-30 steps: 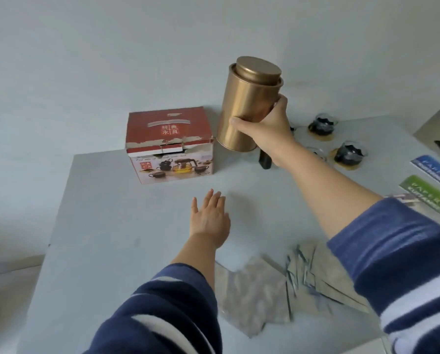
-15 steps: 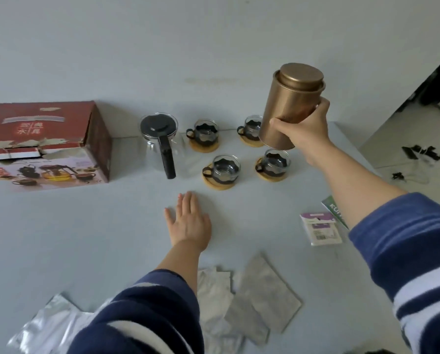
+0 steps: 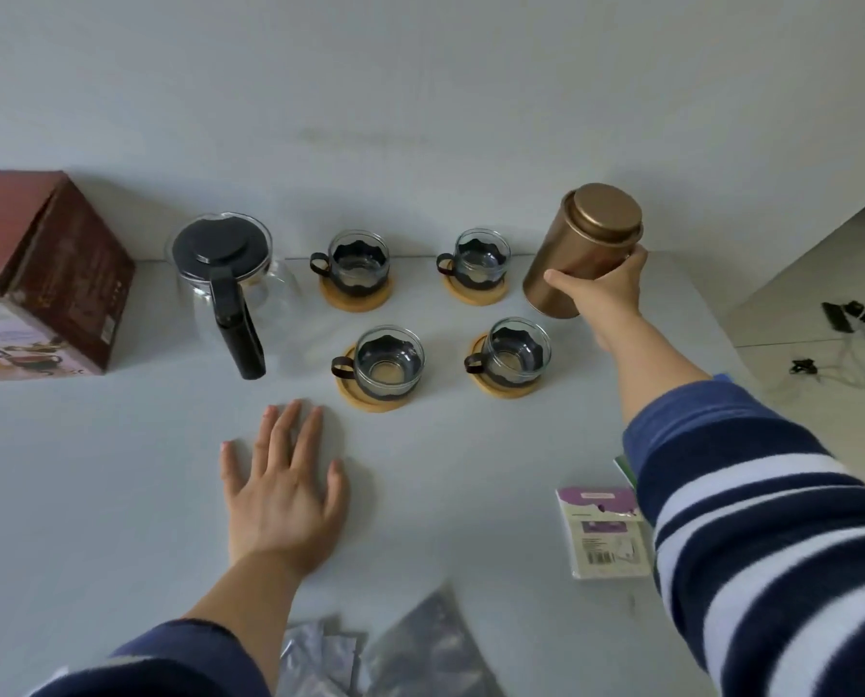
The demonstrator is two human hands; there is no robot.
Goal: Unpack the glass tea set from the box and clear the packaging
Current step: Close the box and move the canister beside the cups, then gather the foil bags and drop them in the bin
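My right hand (image 3: 604, 294) grips a gold tin canister (image 3: 579, 249), tilted, at the table's back right, beside the cups. Several glass cups on round wooden coasters stand in two rows: back left (image 3: 357, 269), back right (image 3: 478, 264), front left (image 3: 388, 364), front right (image 3: 513, 357). A glass teapot (image 3: 229, 279) with a black lid and handle stands left of them. The red tea set box (image 3: 53, 274) sits at the far left. My left hand (image 3: 284, 485) lies flat on the table, fingers spread, holding nothing.
Silver foil packaging (image 3: 385, 651) lies at the front edge. A small purple-and-white packet (image 3: 604, 530) and a green booklet edge (image 3: 626, 467) lie at the right, under my sleeve. The white table (image 3: 93, 495) ends at the right, where floor with black cables (image 3: 852, 319) shows. A wall stands behind.
My right hand has carried the canister rightward and lower, from in front of the box to beside the back right cup. The view has swung right. My left hand stays flat.
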